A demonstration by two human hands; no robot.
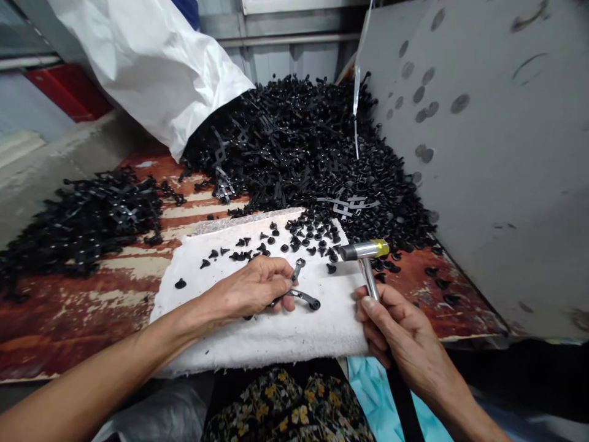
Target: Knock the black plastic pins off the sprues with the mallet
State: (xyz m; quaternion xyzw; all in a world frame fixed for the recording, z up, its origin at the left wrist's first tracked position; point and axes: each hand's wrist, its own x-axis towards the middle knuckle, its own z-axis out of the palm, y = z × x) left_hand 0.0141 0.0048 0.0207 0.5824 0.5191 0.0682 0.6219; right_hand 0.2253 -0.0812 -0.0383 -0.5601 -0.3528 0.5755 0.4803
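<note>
My left hand is closed on a black plastic sprue piece, pinning it against the white cloth pad. My right hand grips the handle of a small hammer with a metal head and a yellow tip. The hammer head hovers just right of the sprue, over the pad's right edge. Several small black plastic parts lie loose on the far part of the pad.
A big heap of black plastic parts spills from a white sack at the back. A second black heap lies at left on the worn red board. A grey panel stands at right.
</note>
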